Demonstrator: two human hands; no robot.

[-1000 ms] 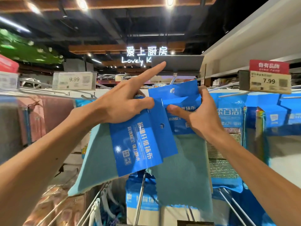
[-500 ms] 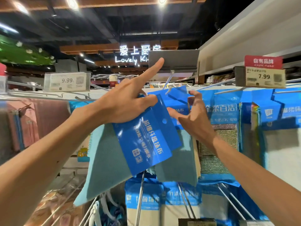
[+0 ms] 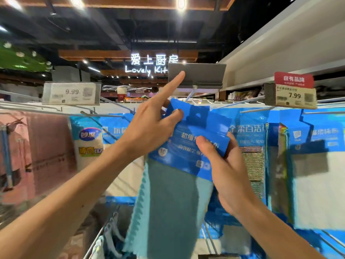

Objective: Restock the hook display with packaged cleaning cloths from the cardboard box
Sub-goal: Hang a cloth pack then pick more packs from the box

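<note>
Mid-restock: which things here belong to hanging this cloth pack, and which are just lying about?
Job: cloth pack, held by left hand and right hand; hook above it.
Idle: 9.99 price tag, 7.99 price tag, pink towels, silver scourer pack.

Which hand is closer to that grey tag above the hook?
Left. The left hand points a forefinger up to the grey tag; the right hand sits below, pinching the cloth pack.

One head-worn wide-angle view faces forward and slightly upward, close before the hook display point(image 3: 242, 101).
</note>
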